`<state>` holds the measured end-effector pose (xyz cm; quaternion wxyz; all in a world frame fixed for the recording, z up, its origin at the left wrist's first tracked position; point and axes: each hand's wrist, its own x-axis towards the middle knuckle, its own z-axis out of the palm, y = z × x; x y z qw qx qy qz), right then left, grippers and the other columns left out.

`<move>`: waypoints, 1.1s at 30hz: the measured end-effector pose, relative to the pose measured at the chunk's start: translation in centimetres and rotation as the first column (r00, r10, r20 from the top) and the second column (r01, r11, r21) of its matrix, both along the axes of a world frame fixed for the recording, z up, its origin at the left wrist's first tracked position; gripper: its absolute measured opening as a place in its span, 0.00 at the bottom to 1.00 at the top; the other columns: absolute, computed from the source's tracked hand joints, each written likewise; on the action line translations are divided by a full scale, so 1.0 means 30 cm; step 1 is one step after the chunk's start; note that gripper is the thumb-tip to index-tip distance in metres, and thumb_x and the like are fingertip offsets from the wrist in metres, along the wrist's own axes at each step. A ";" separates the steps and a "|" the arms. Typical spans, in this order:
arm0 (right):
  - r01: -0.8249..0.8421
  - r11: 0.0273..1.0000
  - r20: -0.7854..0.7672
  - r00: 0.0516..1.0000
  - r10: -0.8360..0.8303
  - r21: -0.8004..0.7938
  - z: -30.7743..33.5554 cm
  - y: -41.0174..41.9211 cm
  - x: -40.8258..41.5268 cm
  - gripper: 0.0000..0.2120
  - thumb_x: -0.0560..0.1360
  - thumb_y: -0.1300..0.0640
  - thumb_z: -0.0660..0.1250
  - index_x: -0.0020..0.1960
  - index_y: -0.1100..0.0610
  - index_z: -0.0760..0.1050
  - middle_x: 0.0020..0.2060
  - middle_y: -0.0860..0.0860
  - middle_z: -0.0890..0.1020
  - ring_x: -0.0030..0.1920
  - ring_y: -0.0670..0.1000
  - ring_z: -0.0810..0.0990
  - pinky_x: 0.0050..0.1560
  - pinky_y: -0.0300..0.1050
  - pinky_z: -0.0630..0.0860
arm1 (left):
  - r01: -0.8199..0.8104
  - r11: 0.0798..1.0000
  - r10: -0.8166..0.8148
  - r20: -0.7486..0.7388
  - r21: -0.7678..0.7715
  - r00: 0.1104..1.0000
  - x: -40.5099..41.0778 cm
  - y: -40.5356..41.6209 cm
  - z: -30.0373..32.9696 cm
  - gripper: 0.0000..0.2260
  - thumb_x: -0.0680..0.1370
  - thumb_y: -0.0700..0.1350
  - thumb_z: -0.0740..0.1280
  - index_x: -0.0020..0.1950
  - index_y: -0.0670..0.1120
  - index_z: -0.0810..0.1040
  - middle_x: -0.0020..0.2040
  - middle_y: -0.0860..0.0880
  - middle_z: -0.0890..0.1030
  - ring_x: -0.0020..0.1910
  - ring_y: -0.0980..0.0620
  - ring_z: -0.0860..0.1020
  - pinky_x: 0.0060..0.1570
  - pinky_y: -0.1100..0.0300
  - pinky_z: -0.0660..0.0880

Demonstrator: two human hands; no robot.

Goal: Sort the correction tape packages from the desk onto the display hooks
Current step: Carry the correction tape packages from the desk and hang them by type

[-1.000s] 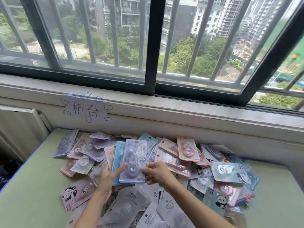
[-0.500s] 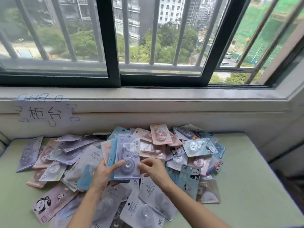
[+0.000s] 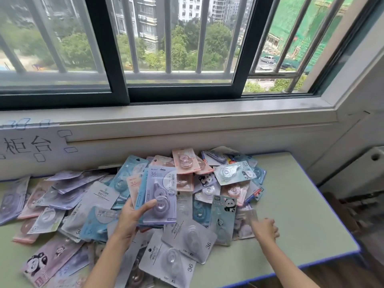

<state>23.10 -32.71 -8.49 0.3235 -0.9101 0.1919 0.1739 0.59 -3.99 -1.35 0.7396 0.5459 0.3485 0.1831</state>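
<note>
- The left hand (image 3: pixel 133 217) grips a small stack of correction tape packages (image 3: pixel 160 194), thumb across the lavender front card, held upright over the pile.
- The right hand (image 3: pixel 265 227) reaches to the pile's right edge; it is blurred, so whether its fingers pinch anything cannot be told.
- A loose pile of packages (image 3: pixel 99 204) covers the green desk (image 3: pixel 301 215), overlapping one another.
- A handwritten paper sign (image 3: pixel 29 142) is taped to the wall below the barred window (image 3: pixel 166 48).
</note>
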 end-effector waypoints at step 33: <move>0.313 0.633 0.233 0.743 -0.628 0.708 0.262 -0.466 -0.559 0.07 0.74 0.65 0.69 0.49 0.67 0.73 0.38 0.56 0.76 0.35 0.47 0.77 0.27 0.35 0.75 | 0.643 0.765 -0.642 0.031 -0.030 0.766 0.083 -0.450 0.017 0.39 0.51 0.55 0.82 0.58 0.44 0.75 0.53 0.42 0.84 0.50 0.41 0.84 0.48 0.44 0.81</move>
